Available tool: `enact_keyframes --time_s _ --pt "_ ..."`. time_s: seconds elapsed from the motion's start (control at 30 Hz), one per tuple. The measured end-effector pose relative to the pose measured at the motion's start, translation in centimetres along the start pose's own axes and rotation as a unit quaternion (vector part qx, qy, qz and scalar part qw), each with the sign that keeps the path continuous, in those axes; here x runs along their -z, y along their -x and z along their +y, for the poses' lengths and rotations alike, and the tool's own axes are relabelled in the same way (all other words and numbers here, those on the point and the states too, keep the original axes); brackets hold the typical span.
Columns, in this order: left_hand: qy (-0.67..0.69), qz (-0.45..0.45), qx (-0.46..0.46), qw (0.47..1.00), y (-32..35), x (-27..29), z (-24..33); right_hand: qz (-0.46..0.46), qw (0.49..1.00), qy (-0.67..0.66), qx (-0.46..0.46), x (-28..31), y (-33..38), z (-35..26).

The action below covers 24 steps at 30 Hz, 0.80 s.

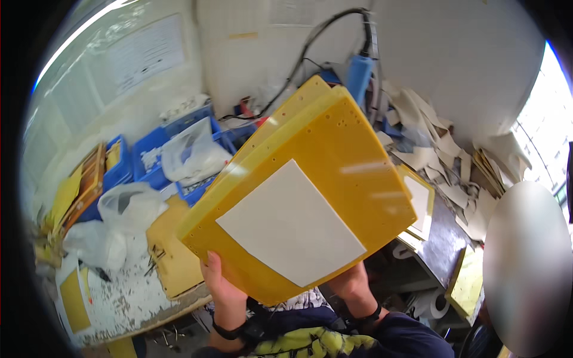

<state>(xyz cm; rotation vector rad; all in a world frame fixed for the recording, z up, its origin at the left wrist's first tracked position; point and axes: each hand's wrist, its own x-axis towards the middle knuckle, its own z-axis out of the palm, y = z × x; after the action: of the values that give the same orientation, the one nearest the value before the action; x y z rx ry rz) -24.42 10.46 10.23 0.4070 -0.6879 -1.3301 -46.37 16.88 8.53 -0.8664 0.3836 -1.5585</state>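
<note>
At frame centre, yellow panels [298, 179] with a white sheet [291, 222] held tilted above the desk [128, 298], left hand [222, 285] and right hand [352, 285] clamped on lower edge; steady grip needed next.

Both forearms up from 6 o'clock, wrists banded black; left hand [222, 285] gripping, thumb up; right hand [353, 285] mostly hidden.

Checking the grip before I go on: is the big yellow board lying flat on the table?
No, the yellow board is lifted and tilted, held at its lower edge by the left hand and right hand.
</note>
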Motion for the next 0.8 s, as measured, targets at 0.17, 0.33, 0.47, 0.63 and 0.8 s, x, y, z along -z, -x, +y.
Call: enact_keyframes --time_s 0.17,0.33,0.47,0.63,0.8 --pt "0.007 0.071 -0.041 0.997 1.7 6.9 4.6 0.012 0.999 -0.028 -0.045 -0.9 -4.7 0.7" --pt "-0.083 0.146 -0.129 0.977 3.4 12.5 7.6 -0.014 0.989 0.063 -0.13 1.0 -7.8 5.5" --pt "-0.128 0.195 -0.134 0.963 3.5 13.4 9.5 -0.067 0.983 0.1 -0.136 4.1 -11.5 8.1" --pt "-0.109 0.213 -0.118 0.964 3.3 15.1 10.0 -0.103 0.946 0.283 -0.121 -0.1 -14.7 9.9" --pt "-0.139 0.238 -0.106 0.955 2.4 15.4 10.9 -0.114 0.925 0.338 -0.132 -0.7 -15.0 11.8"
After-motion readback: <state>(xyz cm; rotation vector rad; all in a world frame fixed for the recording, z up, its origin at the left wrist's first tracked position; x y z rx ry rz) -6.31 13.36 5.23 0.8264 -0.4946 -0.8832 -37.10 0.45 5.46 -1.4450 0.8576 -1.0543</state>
